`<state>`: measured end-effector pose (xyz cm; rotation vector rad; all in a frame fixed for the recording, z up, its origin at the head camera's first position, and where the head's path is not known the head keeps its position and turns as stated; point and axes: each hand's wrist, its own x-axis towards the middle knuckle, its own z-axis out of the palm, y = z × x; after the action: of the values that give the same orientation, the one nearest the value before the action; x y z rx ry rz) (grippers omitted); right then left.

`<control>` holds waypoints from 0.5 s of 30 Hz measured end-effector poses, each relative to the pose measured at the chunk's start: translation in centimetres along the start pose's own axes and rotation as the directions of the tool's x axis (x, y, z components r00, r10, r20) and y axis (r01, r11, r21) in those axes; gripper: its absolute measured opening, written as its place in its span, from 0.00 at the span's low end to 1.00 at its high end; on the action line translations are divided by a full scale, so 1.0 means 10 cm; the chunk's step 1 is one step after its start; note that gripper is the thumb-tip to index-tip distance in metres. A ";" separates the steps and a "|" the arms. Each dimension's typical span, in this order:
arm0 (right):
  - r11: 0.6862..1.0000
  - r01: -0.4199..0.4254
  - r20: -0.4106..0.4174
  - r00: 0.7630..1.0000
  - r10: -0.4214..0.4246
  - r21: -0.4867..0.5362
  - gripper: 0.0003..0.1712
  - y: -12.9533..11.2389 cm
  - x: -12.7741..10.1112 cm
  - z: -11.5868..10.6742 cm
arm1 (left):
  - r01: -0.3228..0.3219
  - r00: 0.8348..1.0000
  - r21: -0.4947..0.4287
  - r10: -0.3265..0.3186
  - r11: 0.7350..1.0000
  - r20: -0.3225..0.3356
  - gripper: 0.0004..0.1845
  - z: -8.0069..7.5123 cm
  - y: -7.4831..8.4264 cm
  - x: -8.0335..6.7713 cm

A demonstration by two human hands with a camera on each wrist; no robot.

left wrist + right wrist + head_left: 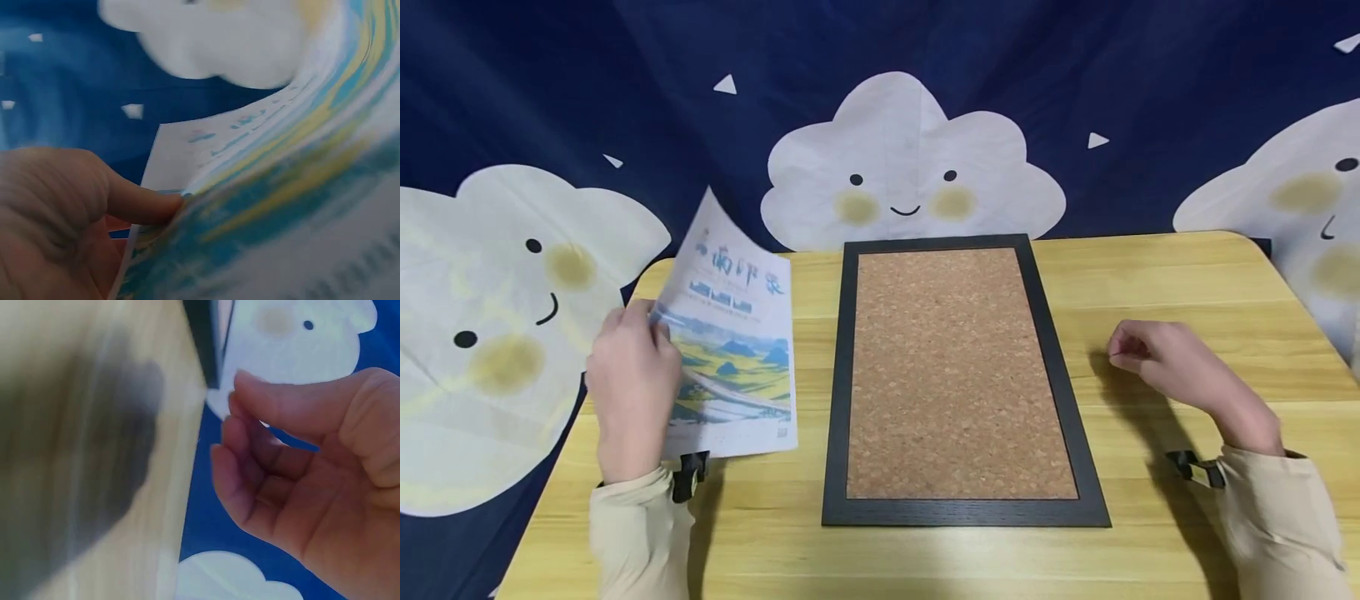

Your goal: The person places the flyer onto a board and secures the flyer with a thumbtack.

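My left hand (634,371) pinches the left edge of a printed sheet (739,350) with a blue and yellow landscape, lifted and curling above the table's left side. In the left wrist view the thumb of that hand (134,203) presses on the blurred sheet (281,206). A cork board (958,367) in a black frame (838,392) lies flat at the table's middle. My right hand (1138,350) hovers to the right of the frame with its fingers loosely curled and holds nothing. The right wrist view shows this hand (262,469) empty, beside the frame's corner (203,337).
The wooden table (1187,275) has rounded corners and its far edge meets a dark blue cloth backdrop with smiling white clouds (902,167). Bare wood lies on both sides of the frame and along the near edge.
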<state>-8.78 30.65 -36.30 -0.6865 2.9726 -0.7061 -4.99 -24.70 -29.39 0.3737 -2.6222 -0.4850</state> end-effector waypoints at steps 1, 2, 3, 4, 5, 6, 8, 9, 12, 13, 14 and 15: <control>1.000 0.000 -0.016 1.000 0.000 -0.005 0.13 -0.03 0.02 -0.01 | -0.013 0.999 -0.027 0.012 1.000 -0.040 0.14 -0.05 0.07 -0.01; 1.000 0.003 -0.033 0.999 -0.003 -0.009 0.13 -0.06 0.04 -0.03 | -0.024 0.997 -0.056 0.020 0.998 -0.071 0.14 -0.10 0.14 -0.02; 1.000 0.004 -0.047 0.999 -0.004 -0.012 0.13 -0.09 0.06 -0.04 | -0.037 0.995 -0.080 0.029 0.996 -0.098 0.13 -0.14 0.21 -0.03; 1.000 0.004 -0.056 0.998 -0.004 -0.009 0.13 -0.12 0.09 -0.06 | -0.053 0.991 -0.106 0.039 0.993 -0.126 0.13 -0.17 0.26 -0.04; 1.000 0.006 -0.063 0.998 -0.006 -0.005 0.13 -0.16 0.11 -0.07 | -0.062 0.989 -0.132 0.043 0.989 -0.144 0.13 -0.20 0.32 -0.05; 1.000 0.005 -0.070 0.998 -0.005 0.000 0.13 -0.20 0.14 -0.08 | -0.069 0.986 -0.151 0.045 0.986 -0.158 0.13 -0.22 0.37 -0.05; 1.000 0.003 -0.083 0.997 -0.002 0.008 0.12 -0.27 0.19 -0.11 | -0.082 0.983 -0.195 0.046 0.977 -0.180 0.13 -0.24 0.46 -0.05; 1.000 0.000 -0.089 0.996 0.001 0.011 0.12 -0.31 0.22 -0.11 | -0.085 0.981 -0.217 0.044 0.972 -0.188 0.13 -0.24 0.50 -0.04; 1.000 -0.004 -0.108 0.994 0.007 0.022 0.11 -0.40 0.30 -0.13 | -0.085 0.979 -0.295 0.025 0.952 -0.201 0.12 -0.20 0.60 -0.03; 1.000 -0.007 -0.115 0.993 0.010 0.029 0.10 -0.43 0.33 -0.14 | -0.086 0.980 -0.323 0.020 0.943 -0.200 0.12 -0.18 0.62 -0.03; 0.999 -0.009 -0.122 0.992 0.013 0.034 0.10 -0.46 0.36 -0.14 | -0.079 0.982 -0.348 0.012 0.934 -0.191 0.12 -0.14 0.65 -0.03; 0.999 -0.012 -0.128 0.992 0.018 0.044 0.09 -0.48 0.38 -0.15 | -0.072 0.983 -0.371 0.003 0.926 -0.183 0.11 -0.10 0.68 -0.03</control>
<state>-10.40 25.81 -32.55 -0.6393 3.0641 -0.8419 -5.47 -18.79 -25.98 0.2281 -2.2906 -0.8806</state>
